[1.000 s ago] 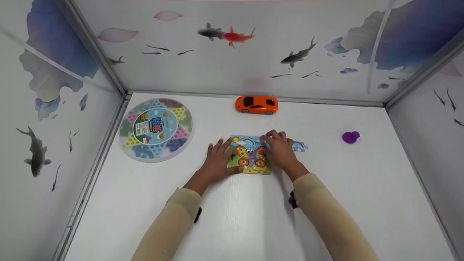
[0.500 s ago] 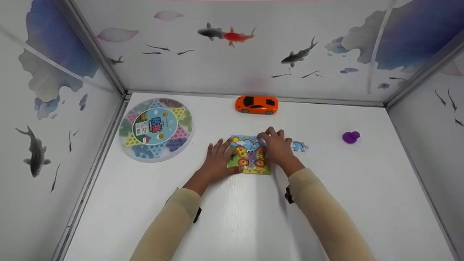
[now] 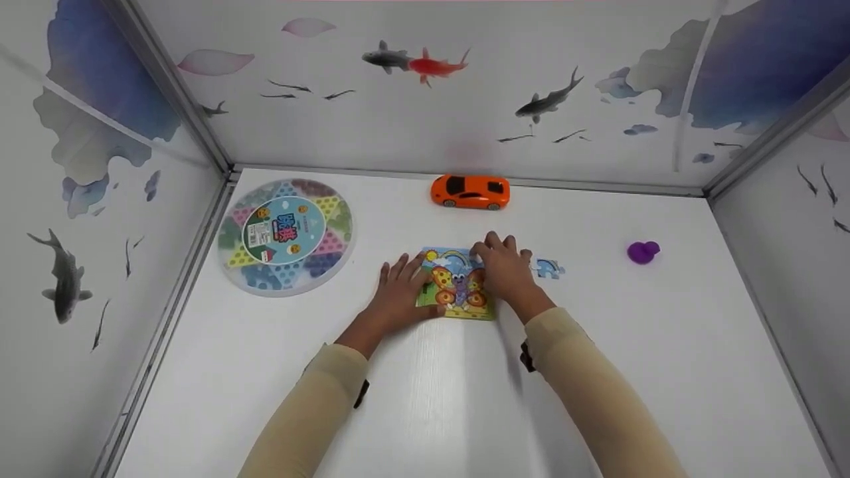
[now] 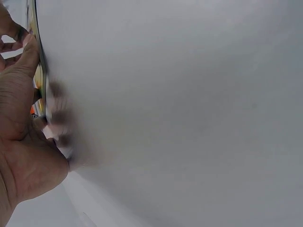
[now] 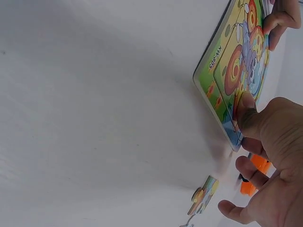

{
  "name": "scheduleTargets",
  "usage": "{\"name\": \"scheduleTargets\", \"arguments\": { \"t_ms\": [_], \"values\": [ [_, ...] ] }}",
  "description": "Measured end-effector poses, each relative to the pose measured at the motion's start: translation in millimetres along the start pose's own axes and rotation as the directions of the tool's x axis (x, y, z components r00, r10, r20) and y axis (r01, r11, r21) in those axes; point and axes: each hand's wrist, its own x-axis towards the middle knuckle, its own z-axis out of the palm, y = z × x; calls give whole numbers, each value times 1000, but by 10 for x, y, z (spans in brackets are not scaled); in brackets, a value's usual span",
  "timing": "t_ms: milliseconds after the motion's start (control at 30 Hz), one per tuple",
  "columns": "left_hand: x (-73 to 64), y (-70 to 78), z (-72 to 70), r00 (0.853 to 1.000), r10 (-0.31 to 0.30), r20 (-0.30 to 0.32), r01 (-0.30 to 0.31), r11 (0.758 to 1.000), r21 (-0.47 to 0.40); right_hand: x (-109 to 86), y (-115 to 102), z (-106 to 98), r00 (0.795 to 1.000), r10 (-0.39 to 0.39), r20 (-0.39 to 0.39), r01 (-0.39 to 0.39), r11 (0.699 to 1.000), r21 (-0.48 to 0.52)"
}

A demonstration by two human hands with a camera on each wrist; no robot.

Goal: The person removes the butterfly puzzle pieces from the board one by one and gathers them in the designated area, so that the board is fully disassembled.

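Right hand [image 3: 506, 272]: thumb [image 5: 247, 113] pressed flat on the near right corner of the butterfly puzzle board [image 3: 458, 284], the other fingers loosely spread over the board's right edge and far right corner. Nothing pinched or curled round; fingers straight to relaxed. Whether a piece lies under the palm cannot be told, since the head view hides that part of the board.

Left hand [image 3: 400, 291]: fingers extended, lying against the board's left edge, thumb [image 4: 28, 56] along the rim. It braces the board and grips nothing. Left wrist view is mostly blurred table, so finger detail there is poor.

Board lies flat on the white table [image 3: 425, 398], between the two hands. A loose blue puzzle piece [image 3: 548, 268] lies just right of the board, apart from it and clear of the right hand's fingers. Beyond the board, near the back wall, an orange toy car [image 3: 470, 192]. Well to the board's left, a round checkers game case [image 3: 287, 234]. Well to the board's right, past the loose piece, a small purple object [image 3: 642, 251].

Risks, as judged:
- Both hands press at edges only. Uneven push from the right thumb could slide the board leftward or tip the corner up, likely unseating pieces already set.
- The right hand's outer fingers sit near the loose piece; a sideways sweep could knock it further from the board.
- A forward shove could carry the board toward the car.
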Motion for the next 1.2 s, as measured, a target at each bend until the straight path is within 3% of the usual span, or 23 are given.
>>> {"name": "scheduleTargets", "arguments": {
  "t_ms": [267, 933, 1200],
  "values": [
    [10, -34, 27, 1000, 2, 1, -2, 1000, -11, -18, -32, 7, 1000, -16, -8, 16, 999, -38],
    [-8, -2, 9, 1000, 3, -5, -3, 999, -32, 24, -24, 67, 1000, 0, 0, 0, 1000, -11],
    [-2, -21, 14, 1000, 14, -14, -14, 999, -29, 11, -12, 77, 999, -30, -15, 30, 999, -12]
  ]
}}
